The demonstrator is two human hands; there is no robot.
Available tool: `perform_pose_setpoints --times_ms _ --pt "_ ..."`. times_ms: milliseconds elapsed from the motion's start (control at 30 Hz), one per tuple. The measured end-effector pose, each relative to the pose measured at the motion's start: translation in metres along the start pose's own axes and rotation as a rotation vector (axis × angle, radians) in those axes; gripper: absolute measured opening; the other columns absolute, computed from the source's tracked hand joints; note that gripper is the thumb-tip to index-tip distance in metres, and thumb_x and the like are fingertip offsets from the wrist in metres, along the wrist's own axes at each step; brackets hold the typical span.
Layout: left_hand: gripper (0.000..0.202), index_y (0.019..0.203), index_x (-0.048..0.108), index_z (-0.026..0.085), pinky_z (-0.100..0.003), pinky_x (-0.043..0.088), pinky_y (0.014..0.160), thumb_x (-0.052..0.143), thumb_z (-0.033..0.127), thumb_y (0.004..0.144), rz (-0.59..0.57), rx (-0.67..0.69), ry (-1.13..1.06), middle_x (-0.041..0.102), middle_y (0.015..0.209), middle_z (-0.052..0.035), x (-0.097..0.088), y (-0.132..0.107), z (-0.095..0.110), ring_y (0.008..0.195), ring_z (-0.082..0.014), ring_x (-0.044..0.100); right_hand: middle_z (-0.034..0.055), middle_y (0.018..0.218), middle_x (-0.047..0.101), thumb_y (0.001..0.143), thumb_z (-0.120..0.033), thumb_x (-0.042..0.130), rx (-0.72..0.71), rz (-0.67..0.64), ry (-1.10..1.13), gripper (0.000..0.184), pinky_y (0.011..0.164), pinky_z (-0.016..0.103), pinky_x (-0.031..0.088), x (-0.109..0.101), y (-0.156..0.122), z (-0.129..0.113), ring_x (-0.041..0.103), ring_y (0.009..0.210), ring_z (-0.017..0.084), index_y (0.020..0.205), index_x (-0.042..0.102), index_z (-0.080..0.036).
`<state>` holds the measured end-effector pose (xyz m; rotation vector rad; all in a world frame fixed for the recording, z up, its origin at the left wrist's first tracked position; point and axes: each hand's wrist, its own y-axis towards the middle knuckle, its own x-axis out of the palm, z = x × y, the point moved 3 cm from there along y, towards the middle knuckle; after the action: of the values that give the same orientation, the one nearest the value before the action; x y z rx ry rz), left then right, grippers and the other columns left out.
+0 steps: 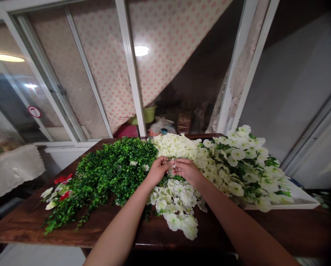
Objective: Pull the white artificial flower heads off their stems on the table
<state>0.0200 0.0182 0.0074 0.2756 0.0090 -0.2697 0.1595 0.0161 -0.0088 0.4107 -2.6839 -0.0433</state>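
My left hand [157, 169] and my right hand [186, 170] meet over the middle of a dark wooden table [29, 221]. Both pinch a small white artificial flower [173, 163] between their fingertips. Under them lies a bunch of white artificial flowers [179, 207] that reaches the table's near edge. A heap of green artificial foliage [107, 177] spreads to the left of my left hand. A pile of loose cream flower heads [176, 146] sits just beyond my fingers.
White flowers with green leaves [245, 166] are piled on a white tray [306, 201] at the right. Red and white flowers [58, 186] lie at the foliage's left end. Behind the table are sliding windows, a dotted curtain [159, 48] and a green basin [147, 113].
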Motion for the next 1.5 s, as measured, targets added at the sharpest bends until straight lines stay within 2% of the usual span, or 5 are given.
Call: perform_pose_setpoints --times_ms 367,733,1067,1233,1500 --pt "0.017 0.079 0.053 0.018 -0.023 0.032 0.06 0.065 0.028 0.071 0.11 0.158 0.447 0.05 0.068 0.0041 -0.004 -0.009 0.008 0.063 -0.0119 0.043 0.0067 0.071 0.068 0.068 -0.031 0.079 0.037 -0.061 -0.001 0.026 0.067 0.03 0.057 0.009 -0.008 -0.002 0.065 0.062 0.015 0.081 0.069 -0.011" --pt "0.027 0.061 0.052 0.017 -0.023 0.032 0.054 0.062 0.038 0.074 0.191 0.013 0.014 0.049 0.058 0.0031 -0.008 0.0 0.005 0.055 -0.0109 0.042 0.0102 0.085 0.072 0.071 -0.025 0.078 0.11 0.062 0.069 0.02 0.073 0.03 0.056 -0.004 -0.002 0.001 0.068 0.07 0.016 0.085 0.069 -0.014" --pt "0.032 0.076 0.062 0.015 -0.024 0.044 0.06 0.077 0.041 0.065 0.29 -0.071 -0.303 0.062 0.065 -0.0007 -0.015 -0.001 0.006 0.057 -0.0114 0.056 0.0095 0.083 0.072 0.066 -0.021 0.08 0.092 0.052 0.071 0.016 0.083 0.036 0.054 0.0 -0.003 0.0 0.068 0.073 0.018 0.077 0.07 -0.014" --pt "0.026 0.079 0.062 0.014 -0.028 0.049 0.065 0.074 0.029 0.062 0.309 -0.102 -0.348 0.067 0.071 -0.0049 -0.016 -0.001 0.005 0.062 -0.0149 0.063 0.0114 0.093 0.072 0.068 -0.024 0.078 0.065 0.031 0.15 0.017 0.087 0.04 0.053 0.0 -0.001 -0.003 0.069 0.08 0.022 0.078 0.067 -0.015" --pt "0.027 0.088 0.057 0.018 -0.024 0.043 0.058 0.062 0.017 0.062 0.2 0.032 -0.145 0.057 0.061 0.0051 -0.009 0.002 -0.001 0.053 -0.0118 0.056 0.0095 0.09 0.073 0.069 -0.025 0.077 -0.001 0.028 0.204 0.016 0.088 0.041 0.052 -0.001 0.0 -0.007 0.07 0.084 0.023 0.077 0.066 -0.017"
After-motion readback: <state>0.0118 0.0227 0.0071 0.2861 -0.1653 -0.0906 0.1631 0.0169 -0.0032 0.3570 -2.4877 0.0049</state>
